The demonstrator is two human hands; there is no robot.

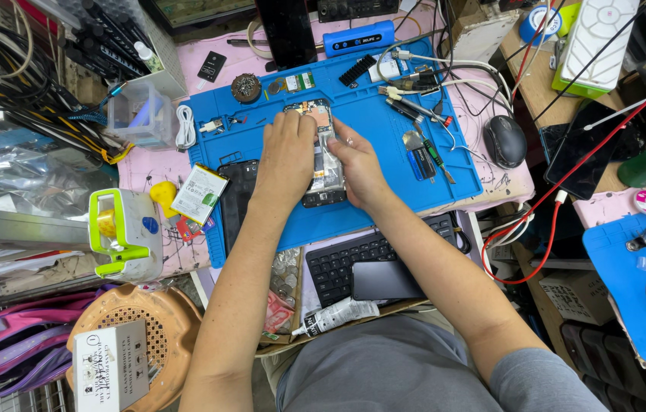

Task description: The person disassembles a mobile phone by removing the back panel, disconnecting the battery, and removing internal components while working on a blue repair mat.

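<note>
Opened black smartphone (324, 164) with its back cover off, circuit board and copper-coloured parts bared at the far end, lying lengthwise on a blue silicone work mat (372, 130), pinned between both sets of fingers. Left hand (286, 156) laid flat along the phone's left edge, fingers curled down over its upper half, pressing rather than pinching. Right hand (357, 169) set against the right edge, fingers bent inward and closed on the frame about midway; thumb position hard to tell. Just left of the left-hand fingers, a black rectangular phone back panel (236, 191) flat on the mat, and beyond it a white-and-green flat battery pack (199, 194) overhanging the mat's edge. Beyond the fingertips, toward the far rim of the mat, a round brown wire-wool ball (246, 88) and a small green circuit piece (300, 81). Right of the right-hand fingers, a small blue-and-black rectangular component (418, 162), a green-handled screwdriver (436, 156) and metal tweezers (414, 103) scattered on the mat. Farther right, off the mat, a black computer mouse (504, 140) on the pink tabletop. Near side of the wrists, under the forearms, a black keyboard (346, 263) with a dark phone (385, 280) resting screen-up on it, and a white glue tube (336, 315) just beside. Far left, a white-and-lime handheld device (123, 231) and a clear plastic box (138, 114).
</note>
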